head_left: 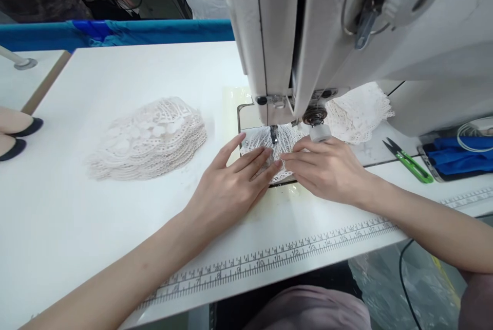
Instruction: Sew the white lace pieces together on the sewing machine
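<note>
A white lace piece lies under the presser foot of a white sewing machine. My left hand rests flat on the lace's left and front part, fingers stretched out and the thumb apart. On the other side, my right hand has its fingers bent and drawn together at the lace's front edge, close to the left fingertips. Both hands hide part of the lace. More lace lies behind the right hand, beside the machine's upright.
A pile of lace pieces sits on the white table to the left. Green-handled thread snips and a tray with blue cloth lie at the right. Printed ruler marks follow the front edge. Another person's fingers show at the far left.
</note>
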`<state>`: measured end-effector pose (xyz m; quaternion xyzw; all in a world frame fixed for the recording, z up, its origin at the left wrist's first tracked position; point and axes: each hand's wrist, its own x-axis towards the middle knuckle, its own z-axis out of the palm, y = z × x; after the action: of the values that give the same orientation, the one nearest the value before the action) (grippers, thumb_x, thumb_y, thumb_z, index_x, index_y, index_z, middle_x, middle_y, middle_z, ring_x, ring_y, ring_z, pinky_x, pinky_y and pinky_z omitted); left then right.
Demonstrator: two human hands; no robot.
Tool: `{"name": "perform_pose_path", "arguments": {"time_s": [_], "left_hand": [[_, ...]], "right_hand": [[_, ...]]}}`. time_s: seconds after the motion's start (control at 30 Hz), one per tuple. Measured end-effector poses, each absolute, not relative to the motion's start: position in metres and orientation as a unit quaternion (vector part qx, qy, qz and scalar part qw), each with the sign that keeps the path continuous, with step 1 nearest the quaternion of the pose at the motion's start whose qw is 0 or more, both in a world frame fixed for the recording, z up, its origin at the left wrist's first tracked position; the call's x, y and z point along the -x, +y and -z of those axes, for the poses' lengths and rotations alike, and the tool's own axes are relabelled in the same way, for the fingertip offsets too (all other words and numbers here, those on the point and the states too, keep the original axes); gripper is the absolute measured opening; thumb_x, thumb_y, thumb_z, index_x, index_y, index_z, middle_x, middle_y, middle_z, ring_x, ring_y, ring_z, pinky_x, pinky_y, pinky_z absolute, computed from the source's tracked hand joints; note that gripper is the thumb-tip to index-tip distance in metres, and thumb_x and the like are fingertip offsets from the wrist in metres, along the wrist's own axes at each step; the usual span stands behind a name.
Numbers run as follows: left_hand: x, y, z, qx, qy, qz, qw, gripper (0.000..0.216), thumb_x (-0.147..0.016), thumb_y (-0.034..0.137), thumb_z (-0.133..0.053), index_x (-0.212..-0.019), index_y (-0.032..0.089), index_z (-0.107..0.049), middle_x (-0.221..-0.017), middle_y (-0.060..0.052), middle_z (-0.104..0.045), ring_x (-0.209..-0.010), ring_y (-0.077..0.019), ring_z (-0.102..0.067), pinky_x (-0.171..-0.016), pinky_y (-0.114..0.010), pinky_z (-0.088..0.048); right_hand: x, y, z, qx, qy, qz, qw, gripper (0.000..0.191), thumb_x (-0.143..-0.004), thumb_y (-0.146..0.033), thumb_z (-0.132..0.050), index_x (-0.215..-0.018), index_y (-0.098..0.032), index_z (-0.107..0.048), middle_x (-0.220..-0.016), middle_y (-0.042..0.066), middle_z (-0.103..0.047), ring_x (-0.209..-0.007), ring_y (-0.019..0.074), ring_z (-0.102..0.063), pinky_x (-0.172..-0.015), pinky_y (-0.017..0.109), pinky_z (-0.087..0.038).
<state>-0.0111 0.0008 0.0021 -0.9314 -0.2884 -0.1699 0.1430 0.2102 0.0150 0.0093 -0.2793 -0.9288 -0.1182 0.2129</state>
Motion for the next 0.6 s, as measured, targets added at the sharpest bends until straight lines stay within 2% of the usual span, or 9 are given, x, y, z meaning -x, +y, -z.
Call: {"name": "perform_pose_path", "arguments": {"time_s": [0.23,0.43,0.6], "left_hand": [[0.011,0.012,0.002,0.925,-0.302,0.174,0.149,0.028,-0.096,0.02,-0.048,-0.12,0.017,-0.061,-0.116,-0.01,-0.069,-0.111,-0.023,-0.065,-0.111,-0.057,-0.037],[0.009,0.019,0.0,0.926,-0.307,0.181,0.121,0.029,-0.095,0.018,-0.048,-0.121,0.014,-0.062,-0.116,-0.014,-0.069,-0.112,-0.0262,-0.064,-0.111,-0.06,-0.033],[0.006,0.022,0.004,0.914,-0.338,0.202,0.099,0.026,-0.093,0.021,-0.049,-0.113,0.018,-0.066,-0.114,-0.009,-0.07,-0.106,-0.0242,-0.065,-0.109,-0.054,-0.037]], "right_hand": [[-0.209,0.023,-0.005,0.294,-0.919,0.142,0.22,0.027,-0.093,-0.009,-0.045,-0.086,-0.016,-0.071,-0.086,0.001,-0.076,-0.082,0.0162,-0.064,-0.074,0.033,-0.044],[-0.209,0.031,0.001,0.309,-0.914,0.157,0.21,0.026,-0.091,-0.006,-0.046,-0.086,-0.016,-0.07,-0.085,0.002,-0.075,-0.083,0.0164,-0.064,-0.073,0.031,-0.045],[-0.207,0.032,0.003,0.325,-0.911,0.151,0.204,0.024,-0.094,-0.018,-0.046,-0.087,-0.017,-0.069,-0.086,0.003,-0.074,-0.084,0.0174,-0.063,-0.073,0.031,-0.044]]}}
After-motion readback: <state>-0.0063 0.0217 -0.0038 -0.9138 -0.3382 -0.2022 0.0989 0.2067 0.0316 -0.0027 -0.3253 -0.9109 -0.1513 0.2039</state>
